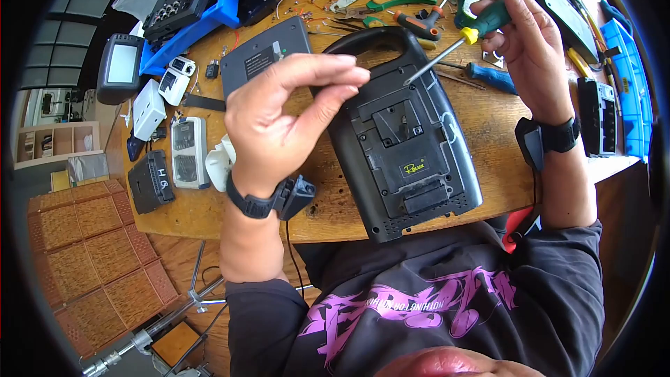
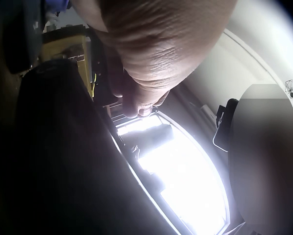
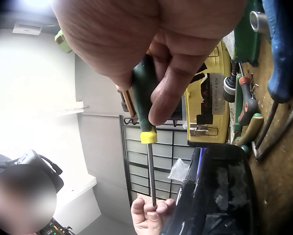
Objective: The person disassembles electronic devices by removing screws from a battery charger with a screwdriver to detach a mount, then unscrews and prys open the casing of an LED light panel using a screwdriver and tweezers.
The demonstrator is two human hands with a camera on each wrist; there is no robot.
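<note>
A black battery-mount device [image 1: 412, 146] marked Rolux, with a carry handle, lies on the workbench before the person. The right hand [image 1: 532, 45] grips the green handle of a screwdriver [image 1: 447, 56] with a yellow collar. Its shaft slants down and left, so that the tip overlaps the device's upper part in the head view. Above the device's left side hovers the left hand [image 1: 286, 108], its fingers loosely bent and the thumb close under the fingertips. No thing shows between them. In the right wrist view the left fingers [image 3: 154, 213] appear behind the screwdriver's tip.
A grey flat panel [image 1: 262, 52] lies beyond the left hand. Pliers [image 1: 401, 3], a T-handled tool [image 1: 422, 24] and a blue-handled screwdriver [image 1: 492, 77] lie at the back and right. Blue trays [image 1: 631, 91] stand at the right edge; several small devices crowd the left.
</note>
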